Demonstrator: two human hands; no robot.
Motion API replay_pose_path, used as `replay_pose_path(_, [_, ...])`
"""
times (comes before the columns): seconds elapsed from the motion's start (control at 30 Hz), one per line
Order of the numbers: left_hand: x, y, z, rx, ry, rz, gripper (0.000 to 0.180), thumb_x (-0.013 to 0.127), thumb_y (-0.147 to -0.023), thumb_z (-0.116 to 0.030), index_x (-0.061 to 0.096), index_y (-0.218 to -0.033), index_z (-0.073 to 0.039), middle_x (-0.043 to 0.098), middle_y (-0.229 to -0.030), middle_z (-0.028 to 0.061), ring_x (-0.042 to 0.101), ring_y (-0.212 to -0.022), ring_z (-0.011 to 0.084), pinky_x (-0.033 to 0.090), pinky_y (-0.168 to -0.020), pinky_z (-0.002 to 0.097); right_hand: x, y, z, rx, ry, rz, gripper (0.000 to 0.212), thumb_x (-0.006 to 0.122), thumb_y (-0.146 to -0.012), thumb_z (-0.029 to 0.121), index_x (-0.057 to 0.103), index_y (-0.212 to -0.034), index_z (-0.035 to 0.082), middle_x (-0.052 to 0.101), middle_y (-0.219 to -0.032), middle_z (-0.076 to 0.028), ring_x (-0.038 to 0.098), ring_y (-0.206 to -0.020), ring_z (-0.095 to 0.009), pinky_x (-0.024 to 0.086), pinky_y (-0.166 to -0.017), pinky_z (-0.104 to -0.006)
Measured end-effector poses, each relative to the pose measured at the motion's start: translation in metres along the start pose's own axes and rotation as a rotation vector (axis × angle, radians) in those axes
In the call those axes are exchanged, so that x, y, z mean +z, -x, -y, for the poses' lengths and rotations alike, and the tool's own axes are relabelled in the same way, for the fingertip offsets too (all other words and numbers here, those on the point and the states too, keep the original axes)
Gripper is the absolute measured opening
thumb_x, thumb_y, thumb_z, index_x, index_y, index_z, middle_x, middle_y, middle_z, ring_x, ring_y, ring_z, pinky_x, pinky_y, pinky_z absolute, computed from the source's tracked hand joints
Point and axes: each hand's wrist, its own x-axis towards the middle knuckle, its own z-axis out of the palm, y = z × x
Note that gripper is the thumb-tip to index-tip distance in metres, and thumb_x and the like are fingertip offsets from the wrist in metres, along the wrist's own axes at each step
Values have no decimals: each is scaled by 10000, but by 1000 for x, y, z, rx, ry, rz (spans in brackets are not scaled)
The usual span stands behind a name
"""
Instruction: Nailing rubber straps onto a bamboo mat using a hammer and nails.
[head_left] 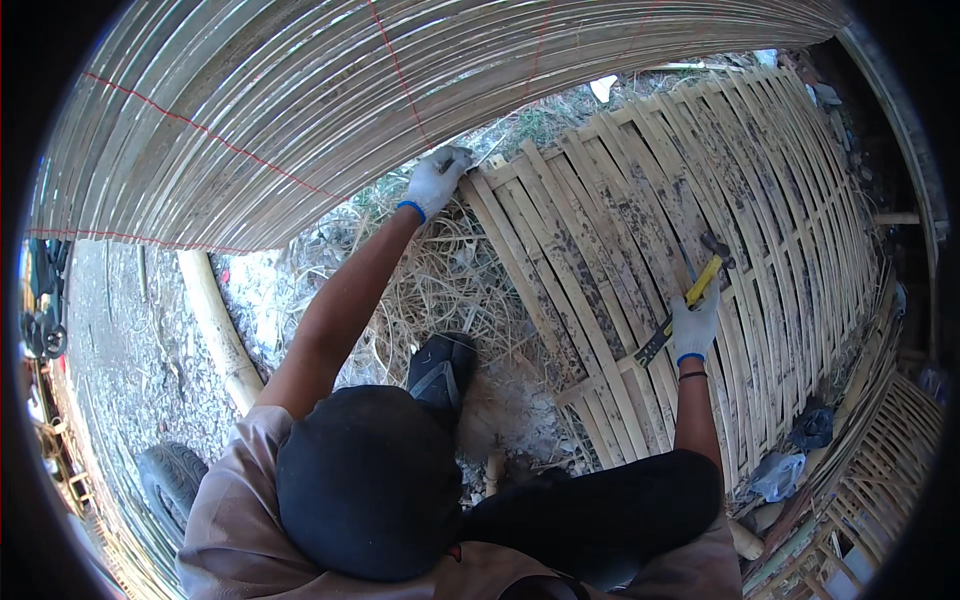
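A woven panel of split bamboo slats [640, 210], blotched with dark stains, lies in front of me and to my right. My left hand [436, 183], in a white glove with a blue cuff, is closed at the panel's near-left corner. Its fingertips are partly hidden there. My right hand [695, 325], gloved too, grips a hammer [706, 282] with a yellow and black handle. The dark hammer head points away from me, just above the slats, and the handle's end sticks out to the left of my fist.
A blind of thin slats with red cords [250, 100] hangs across the upper left. Dry straw [440, 270] covers the ground near my shoe [440, 370]. A bamboo pole [215, 320] and a tyre [172, 478] are at left. Plastic bags [778, 475] and more bamboo lie at right.
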Motion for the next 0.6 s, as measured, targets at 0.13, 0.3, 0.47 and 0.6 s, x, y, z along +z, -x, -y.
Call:
replay_pose_path(0.13, [15,10,-39,-128,92,-141,242,619,-925,-209,710,-980,8,711,-945,70,638,-894,127,501,-837,288,-13,-6,-7,94,51,6,819,708,-753,262,362,-1460,37,617,-1245,-219,640,-1090,-332,496,-928,-382])
replay_pose_path(0.3, [22,31,-44,-151,304,-106,222,703,-883,-184,727,-1022,-12,710,-912,35,630,-767,79,523,-678,232,-9,-4,10,92,91,20,784,709,-770,247,383,-1440,3,619,-1222,-223,640,-1072,-319,492,-923,-373])
replay_pose_path(0.47, [22,31,-36,-137,145,-128,223,694,-876,-170,721,-1039,-20,714,-874,45,642,-764,86,533,-703,256,-8,-5,5,85,80,3,776,718,-751,280,418,-1418,21,638,-1191,-220,650,-1053,-337,500,-915,-386])
replay_pose_path(0.6, [22,30,-26,-129,-12,-124,204,680,-864,-151,720,-1024,-30,717,-856,61,651,-758,97,536,-725,273,-9,-10,-8,62,80,-13,772,714,-751,285,422,-1413,15,622,-1218,-235,639,-1072,-353,500,-916,-399])
